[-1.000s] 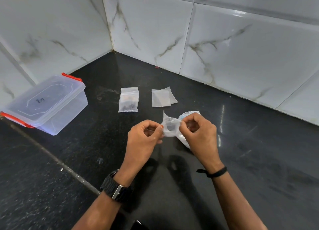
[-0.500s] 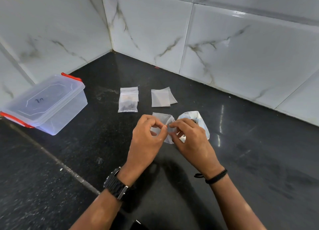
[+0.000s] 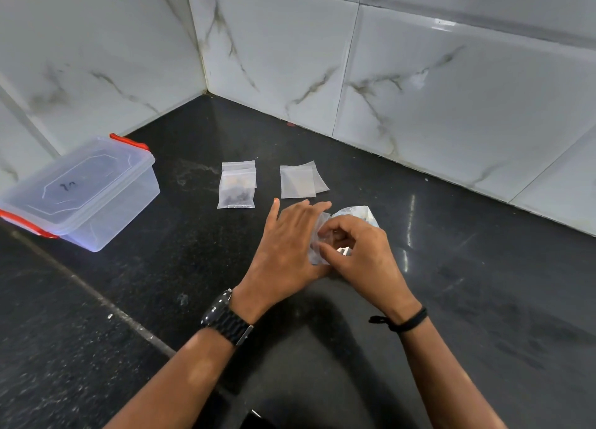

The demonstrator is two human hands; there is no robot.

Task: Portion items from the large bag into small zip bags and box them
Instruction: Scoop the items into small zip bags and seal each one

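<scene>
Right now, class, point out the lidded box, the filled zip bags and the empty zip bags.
lidded box (image 3: 77, 188): head view, on its lid.
filled zip bags (image 3: 236, 192): head view, top bag's middle.
empty zip bags (image 3: 297, 182): head view, front bag's middle.

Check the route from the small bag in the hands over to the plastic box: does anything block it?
On the counter nothing lies between the small zip bag, held by the left hand and right hand, and the plastic box. The box's lid is on, though, so it bars entry.
</scene>
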